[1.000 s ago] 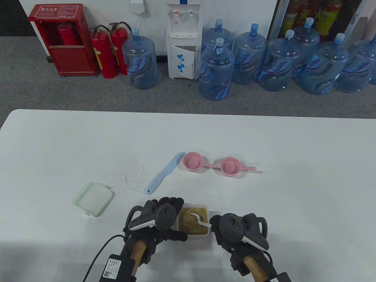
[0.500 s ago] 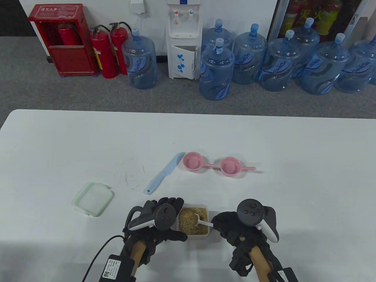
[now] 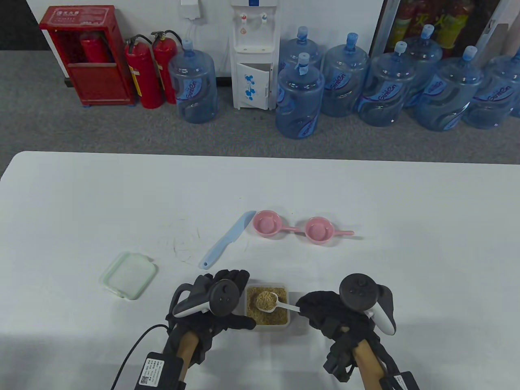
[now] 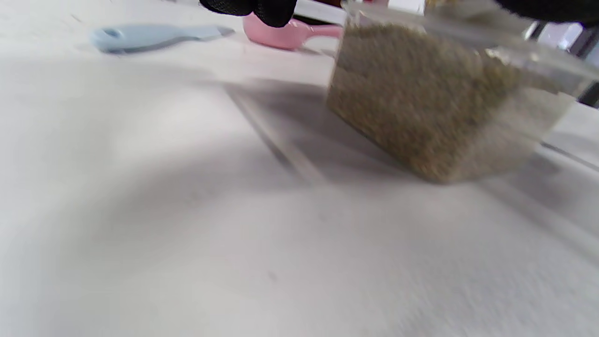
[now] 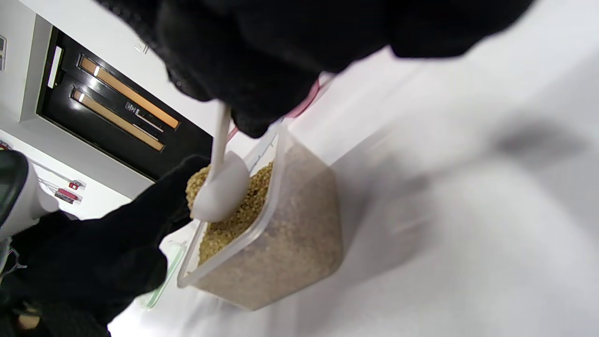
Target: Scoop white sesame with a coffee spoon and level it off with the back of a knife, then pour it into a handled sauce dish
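Observation:
A clear tub of sesame (image 3: 280,319) (image 4: 435,103) (image 5: 299,238) stands near the table's front edge. My left hand (image 3: 227,300) grips the tub's left side. My right hand (image 3: 321,310) pinches the handle of a white coffee spoon (image 3: 271,302) (image 5: 220,192), whose bowl is heaped with sesame and held just above the tub. A light blue knife (image 3: 227,239) (image 4: 149,36) lies beyond the tub. Two pink handled sauce dishes (image 3: 266,223) (image 3: 319,230) sit in a row right of the knife's tip; one pink handled sauce dish (image 4: 281,35) shows in the left wrist view.
The tub's pale green lid (image 3: 128,275) lies to the left of my left hand. The white table (image 3: 406,264) stretches wide on all sides. Water bottles, a dispenser and fire extinguishers stand on the floor beyond the table's far edge.
My right hand has rolled and drawn back to the right, lifting the spoon out of the sesame with a heaped bowl. My left hand stays on the tub.

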The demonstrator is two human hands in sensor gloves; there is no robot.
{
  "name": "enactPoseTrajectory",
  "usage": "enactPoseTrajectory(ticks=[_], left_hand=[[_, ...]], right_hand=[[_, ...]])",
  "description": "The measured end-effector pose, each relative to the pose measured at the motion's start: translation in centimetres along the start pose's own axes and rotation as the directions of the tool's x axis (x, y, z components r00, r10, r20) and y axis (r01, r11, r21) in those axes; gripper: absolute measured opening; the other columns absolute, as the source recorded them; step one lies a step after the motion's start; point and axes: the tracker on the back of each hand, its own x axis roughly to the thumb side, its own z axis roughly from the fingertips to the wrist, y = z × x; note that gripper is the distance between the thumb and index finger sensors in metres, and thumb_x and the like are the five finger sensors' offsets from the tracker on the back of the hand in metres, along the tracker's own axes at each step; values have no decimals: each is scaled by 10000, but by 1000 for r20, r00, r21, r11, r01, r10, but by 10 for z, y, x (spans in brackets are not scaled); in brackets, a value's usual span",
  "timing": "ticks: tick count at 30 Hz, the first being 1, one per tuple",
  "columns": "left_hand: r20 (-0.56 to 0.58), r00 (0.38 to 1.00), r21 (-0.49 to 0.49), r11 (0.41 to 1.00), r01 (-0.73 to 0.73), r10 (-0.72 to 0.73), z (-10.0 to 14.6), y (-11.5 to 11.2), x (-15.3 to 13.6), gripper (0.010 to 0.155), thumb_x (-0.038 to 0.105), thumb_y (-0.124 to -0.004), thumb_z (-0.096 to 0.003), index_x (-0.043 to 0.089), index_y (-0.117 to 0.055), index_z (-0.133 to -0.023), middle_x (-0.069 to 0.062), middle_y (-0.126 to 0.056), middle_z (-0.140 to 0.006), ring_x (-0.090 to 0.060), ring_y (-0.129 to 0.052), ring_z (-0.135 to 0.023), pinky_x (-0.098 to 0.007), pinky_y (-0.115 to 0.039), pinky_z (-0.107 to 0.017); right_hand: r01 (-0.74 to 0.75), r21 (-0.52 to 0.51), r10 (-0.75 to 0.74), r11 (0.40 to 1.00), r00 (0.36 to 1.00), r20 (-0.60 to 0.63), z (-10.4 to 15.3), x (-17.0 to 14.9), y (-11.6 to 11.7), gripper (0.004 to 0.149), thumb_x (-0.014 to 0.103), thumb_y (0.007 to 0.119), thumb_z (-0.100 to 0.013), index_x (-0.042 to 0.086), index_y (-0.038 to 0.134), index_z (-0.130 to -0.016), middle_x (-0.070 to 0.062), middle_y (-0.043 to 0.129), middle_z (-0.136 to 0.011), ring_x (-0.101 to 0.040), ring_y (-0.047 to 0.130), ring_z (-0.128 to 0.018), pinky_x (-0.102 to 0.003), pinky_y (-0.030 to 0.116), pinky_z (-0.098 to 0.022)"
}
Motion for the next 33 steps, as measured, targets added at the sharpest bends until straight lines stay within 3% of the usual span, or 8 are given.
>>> enactPoseTrajectory(ticks=[4, 7, 12, 16, 25, 33], left_hand=[[-130, 991, 72, 996, 46, -36, 2, 19, -17, 1017, 728, -632, -417, 199, -268, -1205, -99, -354, -1274, -432, -395, -1214, -690, -368, -831], [-251, 966, 71, 994, 85, -65, -5, 31, -30, 954, 709, -625, -446, 218, -322, -1206, -77, -409, -1271, -417, -455, -1210, -684, -394, -832], [-423, 906, 58, 997, 44, -15, -28, 51, -49, 861, 674, -615, -487, 245, -394, -1200, -61, -462, -1264, -419, -503, -1197, -672, -427, -833], [-530, 846, 39, 995, 91, -56, -55, 60, -58, 749, 607, -649, -531, 253, -488, -1171, -40, -579, -1220, -382, -621, -1158, -645, -483, -828], [-638, 755, -85, 988, 131, -155, -105, 44, -61, 673, 554, -734, -532, 240, -601, -1112, -11, -749, -1087, -308, -820, -1011, -578, -576, -809], [-655, 726, -108, 977, 182, -208, -118, 35, -66, 549, 505, -788, -518, 237, -736, -995, 20, -870, -911, -257, -927, -837, -566, -619, -786]], right_hand=[[7, 5, -7, 1000, 1000, 5, -1, -1, 0, 400, 328, 746, -578, 108, 904, -871, -28, 980, -396, -40, 891, -147, -333, 860, -202], [4, 8, -4, 1000, 1000, 6, -1, -1, -1, 398, 328, 747, -578, 108, 904, -871, -28, 980, -397, -42, 891, -147, -334, 860, -204], [-4, 11, 4, 1000, 1000, 14, -1, -1, -3, 398, 328, 747, -579, 110, 902, -874, -30, 979, -400, -45, 892, -150, -336, 859, -206], [-7, 15, 7, 1000, 1000, 15, -1, -2, -4, 399, 327, 748, -580, 109, 902, -875, -32, 978, -402, -46, 892, -151, -337, 859, -208], [-11, 29, 11, 1000, 1000, 25, -2, -1, -5, 399, 328, 748, -580, 109, 902, -877, -32, 978, -404, -47, 893, -152, -339, 859, -210], [-5, 29, 5, 1000, 1000, 23, -3, -3, -6, 400, 328, 748, -581, 109, 899, -880, -34, 977, -407, -49, 893, -156, -340, 859, -213]])
